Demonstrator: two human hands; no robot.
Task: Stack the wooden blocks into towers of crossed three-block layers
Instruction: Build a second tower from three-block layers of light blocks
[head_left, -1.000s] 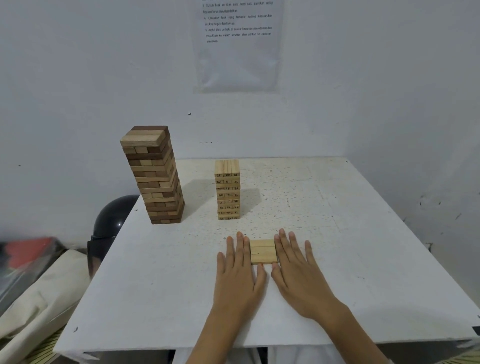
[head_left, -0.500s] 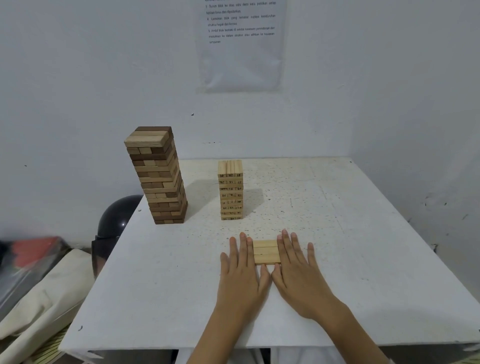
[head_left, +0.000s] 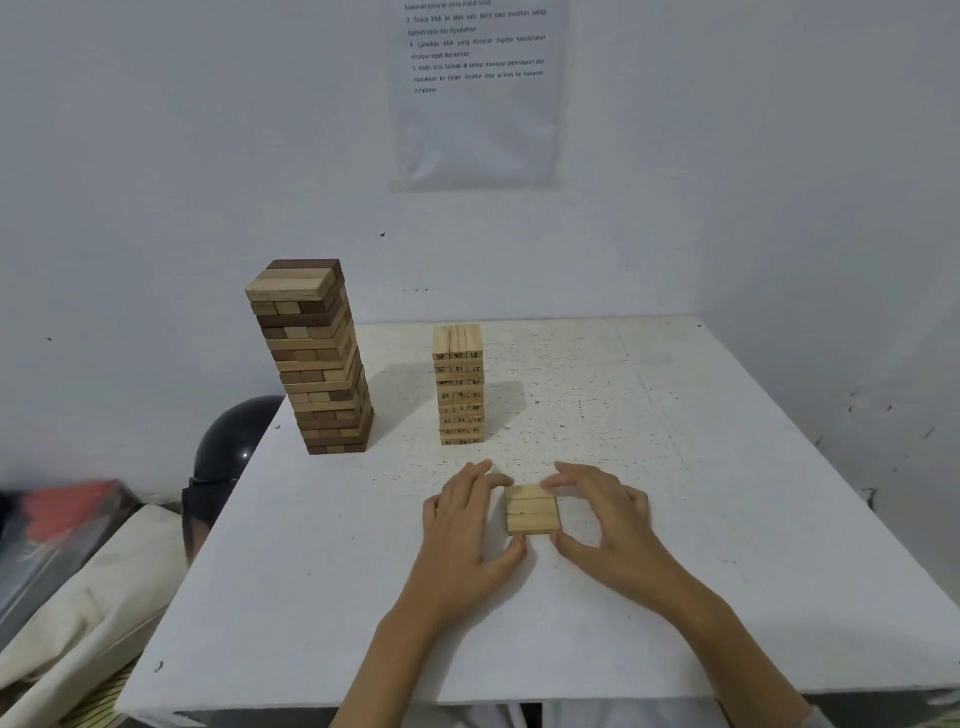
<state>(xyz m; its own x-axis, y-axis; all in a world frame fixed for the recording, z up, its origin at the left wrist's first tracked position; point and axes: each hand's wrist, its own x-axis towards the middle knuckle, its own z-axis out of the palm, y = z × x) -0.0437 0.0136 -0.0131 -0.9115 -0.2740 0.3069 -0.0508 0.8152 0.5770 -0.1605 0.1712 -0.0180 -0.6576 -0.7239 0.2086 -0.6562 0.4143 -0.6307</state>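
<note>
Pinches the 3-block layer (head_left: 532, 512) far-to-near with left hand (head_left: 467, 525) and right hand (head_left: 610, 525) on the worktop (head_left: 727, 467); likely light, stiff, loose at seams, so squeeze across them.

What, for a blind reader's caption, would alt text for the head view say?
The left hand and right hand hold a pale three-block layer from both sides on a white table. Behind stand a tall dark-and-light block tower and a shorter numbered pale tower.

Three pale blocks (head_left: 532, 512) flat, side by side; mixed-brown tower (head_left: 311, 358), numbered pale tower (head_left: 460, 384) upright behind.
</note>
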